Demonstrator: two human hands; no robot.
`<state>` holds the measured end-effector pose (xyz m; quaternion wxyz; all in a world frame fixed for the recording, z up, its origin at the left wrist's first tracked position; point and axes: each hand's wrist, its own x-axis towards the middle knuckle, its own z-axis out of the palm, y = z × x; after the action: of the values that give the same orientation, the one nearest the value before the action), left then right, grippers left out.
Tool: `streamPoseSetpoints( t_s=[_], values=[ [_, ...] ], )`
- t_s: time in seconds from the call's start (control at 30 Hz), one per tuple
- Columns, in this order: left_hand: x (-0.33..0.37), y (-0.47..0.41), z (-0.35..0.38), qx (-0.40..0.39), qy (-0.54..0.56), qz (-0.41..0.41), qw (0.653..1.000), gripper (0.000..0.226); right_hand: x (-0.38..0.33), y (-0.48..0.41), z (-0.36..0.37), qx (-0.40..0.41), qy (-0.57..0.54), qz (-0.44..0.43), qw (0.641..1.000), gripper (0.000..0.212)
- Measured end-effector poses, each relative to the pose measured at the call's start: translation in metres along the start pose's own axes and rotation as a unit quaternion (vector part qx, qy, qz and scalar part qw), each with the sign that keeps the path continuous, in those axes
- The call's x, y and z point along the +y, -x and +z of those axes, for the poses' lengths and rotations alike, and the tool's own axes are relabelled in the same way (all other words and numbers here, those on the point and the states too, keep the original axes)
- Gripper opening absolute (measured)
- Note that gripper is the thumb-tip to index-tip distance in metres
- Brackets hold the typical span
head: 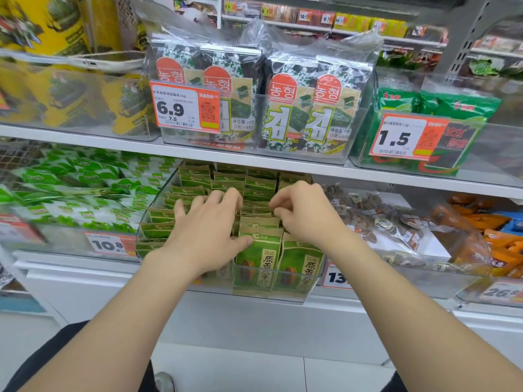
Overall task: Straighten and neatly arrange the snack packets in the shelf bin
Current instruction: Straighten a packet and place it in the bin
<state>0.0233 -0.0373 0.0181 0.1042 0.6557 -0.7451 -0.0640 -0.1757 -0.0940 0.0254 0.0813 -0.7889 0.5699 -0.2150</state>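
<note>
Two bare forearms (119,321) come in from 6 o'clock, with dark clothing at both bottom corners. White metal shelf board (85,137) runs across from 9 to 3 o'clock. Under it, dead centre, is the clear plastic shelf bin (283,297), pulled forward and tipped toward the camera.

The bin holds green-and-kraft paper snack packets (256,261) in rows running from 6 to 12 o'clock. The front packets stand upright, long axis vertical, printed faces toward 6 o'clock. The row on the 9 o'clock side is fanned, leaning, tops overlapping.

Left hand (203,230): palm down, fingers spread flat over the packet tops, thumb touching the top edge of the front centre packet, gripping nothing. Right hand (305,213): fingers curled, tips hooked on the top edges of packets in the middle rows, pinching them.

At 12 o'clock, on the upper shelf, a clear bin holds dark green seaweed multipacks (311,108). At 9 o'clock sits a bin of green-and-white pouches (85,188). At 3 o'clock are brown snacks in clear wrap (382,222), with orange packets (495,244) further out. Orange-and-white price tag "6.9" (184,107) is at 11 o'clock; tag "1.5" (407,137) at 2 o'clock.
</note>
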Motion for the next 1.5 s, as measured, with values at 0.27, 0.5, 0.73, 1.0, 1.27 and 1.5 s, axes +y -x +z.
streamPoseSetpoints(
  t_s=[0.27,0.5,0.73,1.0,1.27,1.5],
  values=[
    [-0.006,0.005,-0.002,-0.031,0.008,0.031,0.999,0.047,0.008,-0.003,-0.018,-0.119,-0.010,-0.060,0.991,0.041],
    [-0.011,0.006,-0.009,-0.003,0.053,0.004,0.999,0.036,0.005,-0.005,-0.014,-0.064,0.072,-0.107,0.990,0.008],
    [-0.004,0.006,-0.003,0.021,-0.021,-0.028,0.999,0.068,0.005,-0.005,-0.013,-0.073,0.096,-0.077,0.990,0.015],
    [0.017,0.004,0.005,0.032,-0.073,-0.074,0.994,0.067,-0.011,-0.011,-0.004,-0.101,0.095,-0.072,0.988,0.005],
    [0.003,-0.002,-0.004,0.047,0.001,-0.074,0.996,0.024,-0.008,-0.019,0.012,-0.030,0.026,0.030,0.999,0.017],
    [0.000,-0.002,-0.005,0.002,0.047,-0.075,0.996,0.035,0.000,-0.002,-0.007,0.004,0.012,-0.006,1.000,0.014]
  ],
)
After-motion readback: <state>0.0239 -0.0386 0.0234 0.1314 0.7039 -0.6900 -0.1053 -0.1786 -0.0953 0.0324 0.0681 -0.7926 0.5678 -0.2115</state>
